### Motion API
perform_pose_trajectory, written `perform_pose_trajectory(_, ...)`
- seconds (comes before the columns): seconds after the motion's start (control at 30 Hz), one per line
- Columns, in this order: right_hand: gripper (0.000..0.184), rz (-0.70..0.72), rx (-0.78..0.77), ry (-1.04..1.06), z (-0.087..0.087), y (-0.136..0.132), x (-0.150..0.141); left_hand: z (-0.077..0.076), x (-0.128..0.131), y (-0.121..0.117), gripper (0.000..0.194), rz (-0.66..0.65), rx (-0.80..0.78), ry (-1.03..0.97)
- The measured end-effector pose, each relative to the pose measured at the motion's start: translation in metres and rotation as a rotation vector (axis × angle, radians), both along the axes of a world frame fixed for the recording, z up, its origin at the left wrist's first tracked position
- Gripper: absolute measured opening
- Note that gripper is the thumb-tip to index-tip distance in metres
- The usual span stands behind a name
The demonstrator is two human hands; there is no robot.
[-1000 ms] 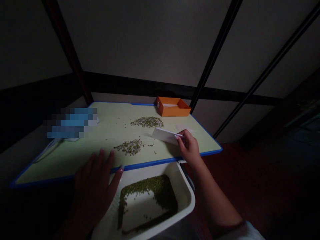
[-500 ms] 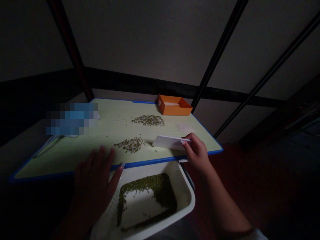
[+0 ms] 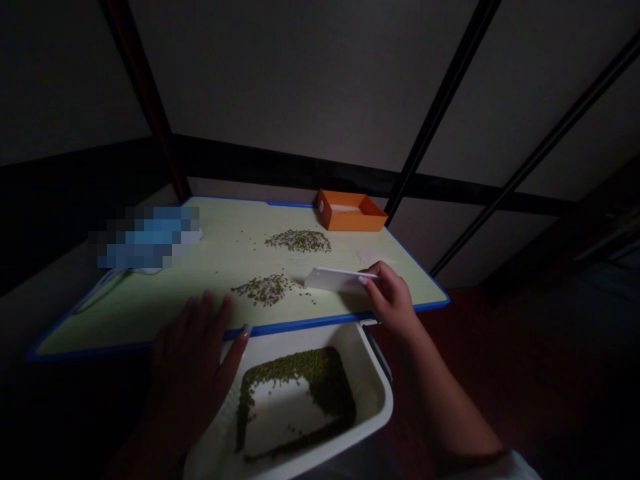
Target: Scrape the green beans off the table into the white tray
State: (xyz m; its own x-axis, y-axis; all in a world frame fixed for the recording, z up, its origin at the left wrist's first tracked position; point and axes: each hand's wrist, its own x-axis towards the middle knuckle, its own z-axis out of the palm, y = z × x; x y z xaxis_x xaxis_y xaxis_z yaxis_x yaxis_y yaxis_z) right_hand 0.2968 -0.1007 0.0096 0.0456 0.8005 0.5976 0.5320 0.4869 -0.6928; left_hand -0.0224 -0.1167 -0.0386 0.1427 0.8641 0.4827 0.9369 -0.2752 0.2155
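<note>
In the head view, holds a white card [image 3: 333, 279] in the right hand [image 3: 393, 300], over the right part of the table [image 3: 225, 227], near its front edge. Pinches one end tight between thumb and fingers, with no gap left around it. Tilts the card up on its long side, with the free end pointing to the table's left. Cannot tell if it touches the table top.

Spreads the left hand [image 3: 193, 360] flat and open, palm down, at the front edge of the table, left of the middle. Shows no thing held there.

Has a small near pile [image 3: 265, 289] of green beans and white grains on the front half of the table, between the hands. Has a bigger far pile [image 3: 300, 241] of the same mix on the back half, and a thin patch of white grains [image 3: 373, 256] on the right side.

Shows an orange box [image 3: 353, 223] at the table's back right corner, a blurry blue thing [image 3: 155, 233] on its left side, and a white tub [image 3: 373, 393] with green beans inside, just in front of the table.
</note>
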Motion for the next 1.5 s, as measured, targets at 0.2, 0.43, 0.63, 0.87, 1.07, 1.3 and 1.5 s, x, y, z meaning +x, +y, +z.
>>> perform_pose_trajectory(0.2,0.020,0.025,-0.002,-0.024,0.000,-0.014,-0.001,0.001,0.000,-0.001,0.062,0.021,-0.038,0.006)
perform_pose_trajectory(0.43,0.015,-0.003,0.035,-0.018,-0.006,-0.011,-0.007,0.005,0.000,-0.001,0.059,0.008,-0.041,0.042)
perform_pose_trajectory(0.63,0.009,0.000,0.097,0.038,-0.021,-0.010,-0.009,-0.007,-0.002,0.001,0.055,-0.002,0.077,-0.034)
perform_pose_trajectory(0.87,0.006,-0.039,0.124,0.122,-0.034,-0.009,-0.008,0.017,-0.018,0.000,0.046,-0.015,0.190,-0.150)
perform_pose_trajectory(1.07,0.007,-0.056,0.124,0.126,-0.034,-0.009,-0.010,0.073,-0.056,0.057,0.065,0.172,0.167,-0.131)
perform_pose_trajectory(1.3,0.009,-0.048,0.138,0.137,-0.030,-0.008,-0.013,0.103,-0.067,0.135,0.080,0.243,-0.007,-0.114)
perform_pose_trajectory(1.5,0.010,-0.014,0.116,0.175,-0.026,-0.006,-0.015,0.094,-0.051,0.108,0.079,0.172,0.124,-0.133)
